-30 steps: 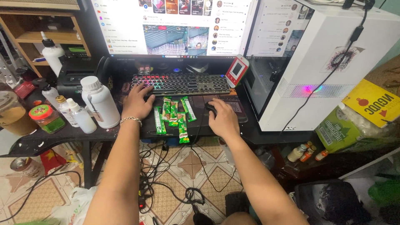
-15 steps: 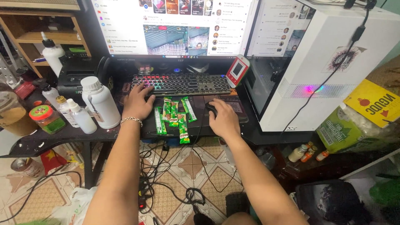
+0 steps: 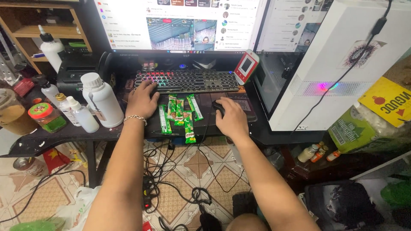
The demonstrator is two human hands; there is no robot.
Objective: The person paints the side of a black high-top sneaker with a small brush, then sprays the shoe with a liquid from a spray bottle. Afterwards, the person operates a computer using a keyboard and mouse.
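My left hand (image 3: 143, 100) rests with its fingers on the left end of a backlit keyboard (image 3: 188, 80) with round keys; a chain bracelet is on that wrist. My right hand (image 3: 231, 118) covers a black computer mouse (image 3: 217, 105) on the black desk (image 3: 64, 134). Between my hands lie several green stick sachets (image 3: 180, 114), spread side by side at the desk's front edge. A large monitor (image 3: 180, 23) showing a web page stands behind the keyboard.
White plastic bottles (image 3: 102, 99) and small jars (image 3: 46, 117) stand left of my left hand. A red-framed small device (image 3: 246, 66) leans right of the keyboard. A white computer case (image 3: 342, 60) stands to the right. Cables (image 3: 171, 179) trail over the tiled floor below.
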